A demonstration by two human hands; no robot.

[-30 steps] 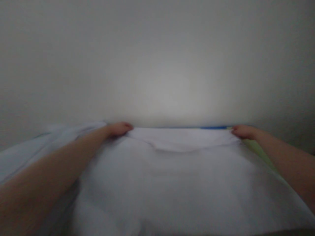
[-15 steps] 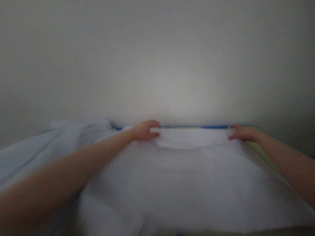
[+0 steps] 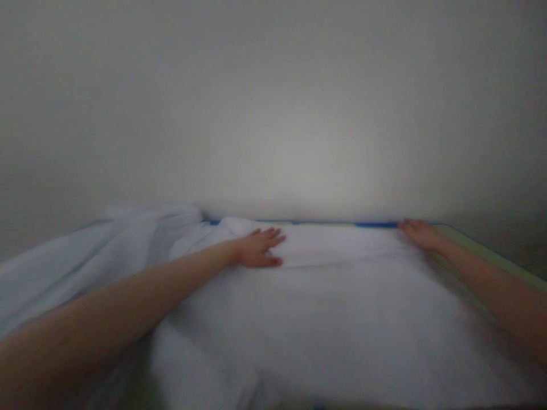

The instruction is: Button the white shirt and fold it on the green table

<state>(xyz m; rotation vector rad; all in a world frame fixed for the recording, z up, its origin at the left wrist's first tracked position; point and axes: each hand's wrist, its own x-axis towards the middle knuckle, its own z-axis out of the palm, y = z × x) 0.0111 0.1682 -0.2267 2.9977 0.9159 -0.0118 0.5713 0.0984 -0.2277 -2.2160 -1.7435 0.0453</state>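
A white cloth (image 3: 325,319) lies spread out in front of me, with a folded band along its far edge. My left hand (image 3: 259,249) rests on that band with its fingers spread and thumb apart. At the far right corner, my right hand (image 3: 419,233) lies on the cloth with its fingers stretched forward, near the blue edge behind. The picture is dim and blurred, so the cloth's exact kind cannot be made out.
More bunched white fabric (image 3: 141,239) lies at the left. A green surface with a blue rim (image 3: 482,246) shows beside my right arm. Behind it rises a plain pale wall (image 3: 273,102).
My left hand has gone from gripping the cloth's far edge to lying spread on it, slightly nearer me. My right hand's fingers have let go and flattened out. The folded band lies flatter.
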